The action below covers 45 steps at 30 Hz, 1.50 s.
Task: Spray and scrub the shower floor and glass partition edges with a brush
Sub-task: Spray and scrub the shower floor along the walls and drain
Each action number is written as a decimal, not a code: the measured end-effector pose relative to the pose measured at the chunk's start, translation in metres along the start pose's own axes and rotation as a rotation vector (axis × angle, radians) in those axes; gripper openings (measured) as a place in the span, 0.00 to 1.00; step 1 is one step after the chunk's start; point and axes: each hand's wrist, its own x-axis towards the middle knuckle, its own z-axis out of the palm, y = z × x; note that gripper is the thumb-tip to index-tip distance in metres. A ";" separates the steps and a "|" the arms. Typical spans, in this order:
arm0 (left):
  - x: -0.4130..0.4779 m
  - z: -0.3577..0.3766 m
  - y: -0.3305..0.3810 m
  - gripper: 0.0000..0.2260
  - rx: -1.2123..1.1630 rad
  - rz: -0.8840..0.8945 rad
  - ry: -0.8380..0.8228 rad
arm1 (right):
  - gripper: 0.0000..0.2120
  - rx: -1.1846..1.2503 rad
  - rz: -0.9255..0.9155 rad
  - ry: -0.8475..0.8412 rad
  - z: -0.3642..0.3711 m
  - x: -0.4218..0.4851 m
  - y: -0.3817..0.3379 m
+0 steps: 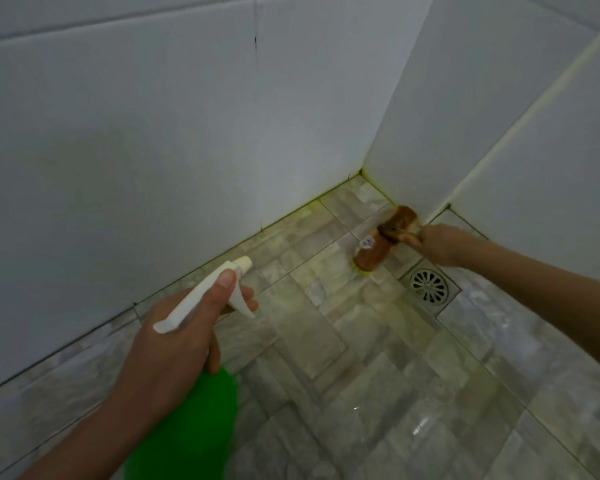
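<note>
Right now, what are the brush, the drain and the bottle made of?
Brush: probably wood, brown and a bit shiny. Drain: metal, silvery with cut slots. Bottle: likely plastic, bright green with a white trigger.

The left hand (pixel 174 341) hides the green spray bottle's (pixel 194 427) neck; the bottle's base runs off the bottom edge; brush (pixel 385 240) bristles are blurred

The light is dim and even, with a greyish cast on the white wall tiles (pixel 153 133). Small bright glints sit on the wet floor (pixel 420 424) at lower right. Shadows are soft and faint. Wide-angle bending curves the tile lines near the edges, and the whole picture is slightly soft
</note>
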 end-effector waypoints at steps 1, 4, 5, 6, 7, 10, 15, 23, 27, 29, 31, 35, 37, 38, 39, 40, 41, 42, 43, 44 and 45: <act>-0.001 -0.002 -0.001 0.18 0.005 0.000 0.001 | 0.24 -0.032 0.029 -0.021 -0.001 -0.011 0.010; -0.005 -0.001 -0.004 0.22 0.016 0.012 -0.038 | 0.23 -0.042 -0.037 0.013 -0.003 -0.007 0.003; -0.006 0.000 -0.005 0.23 0.023 0.011 -0.048 | 0.23 -0.024 -0.087 0.055 -0.004 0.006 -0.011; -0.007 0.003 -0.007 0.23 0.026 0.007 -0.055 | 0.23 -0.005 -0.114 0.080 -0.003 0.017 -0.027; -0.008 0.005 -0.008 0.22 0.023 0.009 -0.060 | 0.24 0.003 -0.135 0.107 -0.002 0.026 -0.039; -0.012 0.008 -0.009 0.19 0.018 0.035 -0.049 | 0.27 -0.002 -0.154 0.125 0.020 0.022 -0.019; -0.019 0.002 -0.009 0.17 0.030 0.047 -0.024 | 0.31 -0.038 0.004 -0.047 0.041 -0.038 0.052; -0.029 0.011 -0.007 0.21 0.069 0.039 -0.023 | 0.29 0.061 -0.169 0.116 0.037 0.001 -0.026; -0.040 0.002 0.000 0.26 0.097 0.010 0.013 | 0.29 -0.001 -0.075 -0.040 0.037 -0.040 0.007; -0.047 -0.003 0.003 0.24 0.108 -0.007 0.047 | 0.25 -0.066 -0.050 -0.050 0.024 -0.043 -0.003; -0.053 -0.005 0.004 0.23 0.128 -0.002 0.064 | 0.20 -0.054 -0.117 0.006 0.017 -0.025 -0.039; -0.062 -0.002 -0.001 0.22 0.147 -0.015 0.089 | 0.18 0.155 -0.278 0.109 0.008 0.009 -0.145; -0.065 -0.003 -0.002 0.21 0.119 -0.034 0.117 | 0.19 0.162 -0.296 0.126 0.012 0.012 -0.165; -0.069 -0.007 -0.002 0.21 0.101 -0.044 0.139 | 0.20 0.111 -0.303 0.122 0.017 0.011 -0.164; -0.072 -0.009 -0.001 0.20 0.086 -0.046 0.155 | 0.22 0.087 -0.293 0.108 0.021 0.006 -0.153; -0.075 -0.012 -0.001 0.20 0.075 -0.046 0.165 | 0.24 0.080 -0.283 0.097 0.026 -0.002 -0.136; -0.080 -0.019 0.000 0.20 0.062 -0.053 0.185 | 0.24 0.052 -0.264 0.078 0.030 -0.011 -0.122; -0.084 -0.023 0.000 0.20 0.059 -0.059 0.201 | 0.22 -0.010 -0.257 0.045 0.032 -0.020 -0.107; -0.088 -0.028 0.000 0.21 0.063 -0.067 0.210 | 0.20 -0.058 -0.259 0.022 0.032 -0.027 -0.093; -0.092 -0.033 -0.001 0.22 0.065 -0.081 0.222 | 0.19 -0.116 -0.255 0.011 0.029 -0.034 -0.087; -0.095 -0.038 -0.002 0.22 0.065 -0.097 0.232 | 0.19 -0.188 -0.263 0.004 0.028 -0.036 -0.091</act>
